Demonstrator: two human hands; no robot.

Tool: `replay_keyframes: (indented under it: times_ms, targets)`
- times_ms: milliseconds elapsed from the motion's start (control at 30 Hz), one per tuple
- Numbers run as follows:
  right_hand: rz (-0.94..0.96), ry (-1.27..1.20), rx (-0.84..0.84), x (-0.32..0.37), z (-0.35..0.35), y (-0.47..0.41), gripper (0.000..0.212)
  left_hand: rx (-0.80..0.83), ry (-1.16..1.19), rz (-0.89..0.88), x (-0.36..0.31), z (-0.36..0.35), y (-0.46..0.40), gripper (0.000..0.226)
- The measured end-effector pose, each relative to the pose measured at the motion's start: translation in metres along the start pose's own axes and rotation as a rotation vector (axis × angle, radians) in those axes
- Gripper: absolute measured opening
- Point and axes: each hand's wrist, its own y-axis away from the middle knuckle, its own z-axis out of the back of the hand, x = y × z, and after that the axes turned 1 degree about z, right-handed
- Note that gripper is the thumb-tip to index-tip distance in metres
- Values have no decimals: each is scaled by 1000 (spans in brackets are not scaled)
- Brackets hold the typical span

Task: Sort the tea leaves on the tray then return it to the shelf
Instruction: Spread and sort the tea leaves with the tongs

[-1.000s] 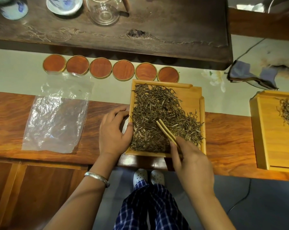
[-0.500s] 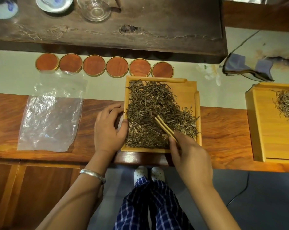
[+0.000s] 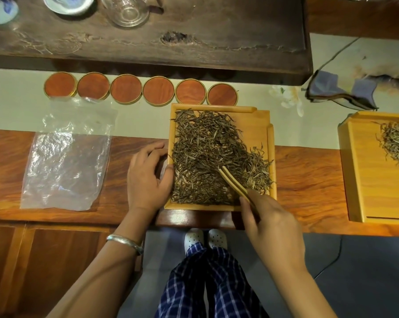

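Observation:
A square bamboo tray point(image 3: 257, 120) lies on the wooden counter, covered with a heap of dark dried tea leaves point(image 3: 207, 154). Its upper right corner is bare. My left hand point(image 3: 148, 177) grips the tray's left rim, thumb on the inner edge and fingers curled outside it. My right hand point(image 3: 272, 223) pinches a pair of bamboo tweezers point(image 3: 233, 182) at the tray's near right corner. The tweezer tips rest in the leaves near the middle of the heap.
A second bamboo tray point(image 3: 363, 175) with a few leaves stands at the right edge. A clear plastic bag point(image 3: 65, 157) lies to the left. Several round wooden coasters point(image 3: 141, 90) line up behind the tray. A dark tea table point(image 3: 194, 44) carries cups and a glass pitcher.
The view has shifted slightly. The tweezers have moved a little within the leaves. My left hand keeps its hold on the tray's rim.

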Motion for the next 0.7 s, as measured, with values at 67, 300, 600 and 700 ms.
replay_keyframes:
  times_ms: [67,300,600,700]
  targets:
    - [10,-27,-10,7,-4,-8,23,3,-2,-1,0,0,0,36]
    - [-3,11,29,-6,1,8,25,7,-4,-11,-1,1,0,35]
    - [-50,160,60,-35,17,35,23,26,-15,4,-2,2,0,37]
    - [-63,151,58,-40,19,38,26,18,-17,7,-3,2,0,35]
